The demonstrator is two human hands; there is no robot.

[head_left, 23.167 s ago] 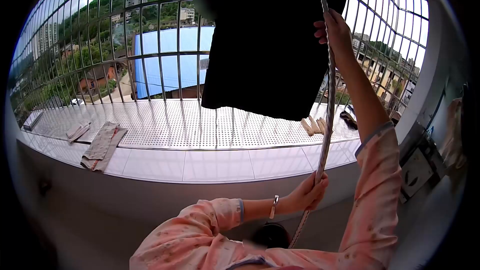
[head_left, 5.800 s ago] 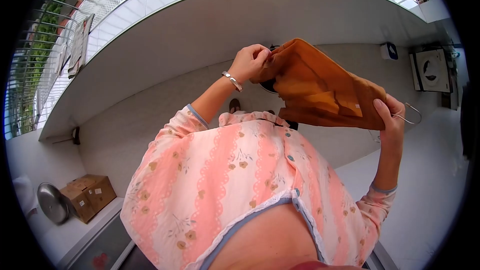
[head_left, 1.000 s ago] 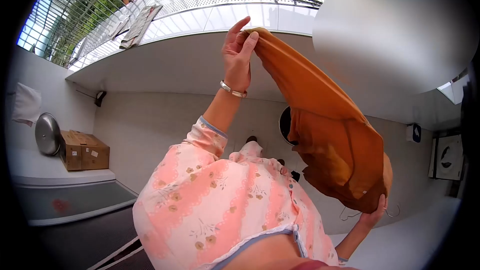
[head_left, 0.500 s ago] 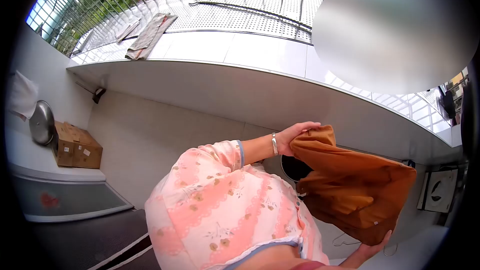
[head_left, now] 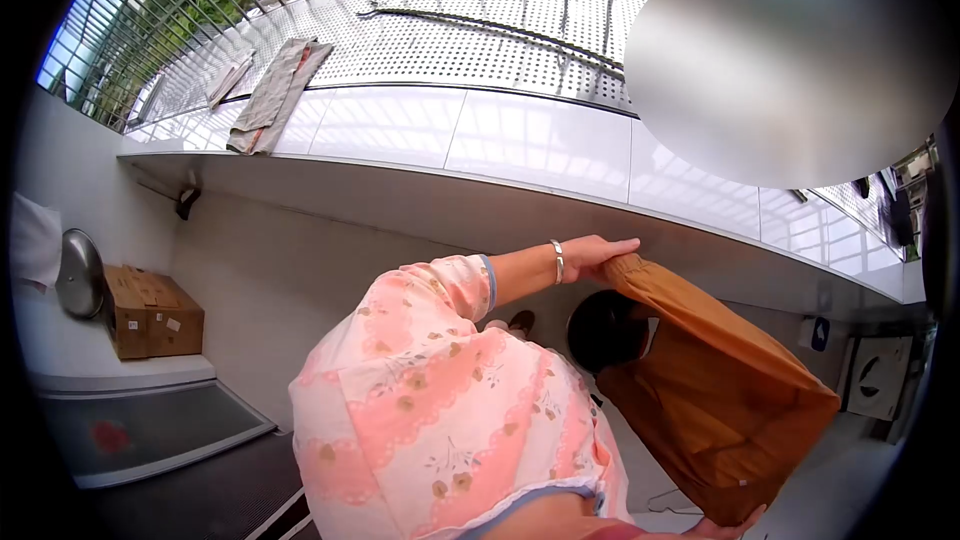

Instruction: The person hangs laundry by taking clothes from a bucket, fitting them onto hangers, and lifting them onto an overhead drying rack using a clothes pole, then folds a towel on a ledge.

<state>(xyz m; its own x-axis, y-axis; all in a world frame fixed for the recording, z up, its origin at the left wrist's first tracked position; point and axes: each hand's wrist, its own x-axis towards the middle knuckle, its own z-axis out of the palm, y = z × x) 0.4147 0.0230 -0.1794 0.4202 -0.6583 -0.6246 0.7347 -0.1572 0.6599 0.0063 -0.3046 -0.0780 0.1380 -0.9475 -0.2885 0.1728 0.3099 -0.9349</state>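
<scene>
An orange-brown garment (head_left: 730, 390) hangs stretched between my two hands, its folds smoothed along one long edge. My left hand (head_left: 604, 254), with a silver bracelet at the wrist, is closed on the garment's upper left corner. At the lower right, my right hand (head_left: 732, 524) grips the bottom edge; the frame's border cuts off part of it. Beneath the cloth, a dark round bucket (head_left: 592, 340) shows in part on the floor. A thin wire hanger (head_left: 668, 502) lies partly hidden near the right hand.
A tiled ledge (head_left: 400, 135) with a perforated panel and metal bars runs across the front. On it are a folded grey cloth (head_left: 278, 100) and a dark rod (head_left: 490, 30). A cardboard box (head_left: 150, 315) and metal lid (head_left: 80, 275) stand left. A blurred oval hides the upper right.
My right hand has moved down and slightly left, pulling the garment longer and flatter. More of the bucket shows. The left hand keeps its hold, and the view has shifted a little.
</scene>
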